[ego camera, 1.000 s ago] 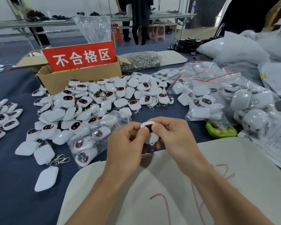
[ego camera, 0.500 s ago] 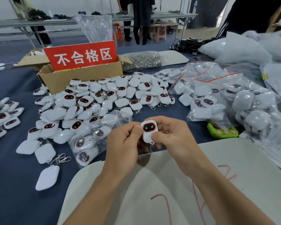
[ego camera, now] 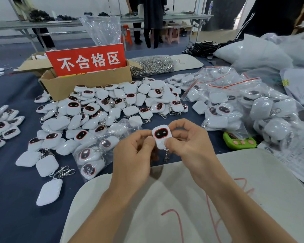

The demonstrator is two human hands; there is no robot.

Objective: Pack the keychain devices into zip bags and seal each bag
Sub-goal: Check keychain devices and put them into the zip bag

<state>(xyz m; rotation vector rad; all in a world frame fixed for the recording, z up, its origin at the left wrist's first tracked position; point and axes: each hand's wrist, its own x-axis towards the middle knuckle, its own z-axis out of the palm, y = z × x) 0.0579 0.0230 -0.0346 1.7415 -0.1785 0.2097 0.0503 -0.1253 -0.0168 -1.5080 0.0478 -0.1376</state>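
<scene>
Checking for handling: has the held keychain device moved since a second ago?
Yes: the keychain device turned face-on to the camera, staying left of the green gadget.

Both forearms reach forward, and the left hand and right hand meet, both curled, thumbs pinching one keychain device upright between them.

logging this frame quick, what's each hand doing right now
Left hand: pinches the left edge of the keychain device.
Right hand: holds the same keychain device, thumb on its lower front.
</scene>
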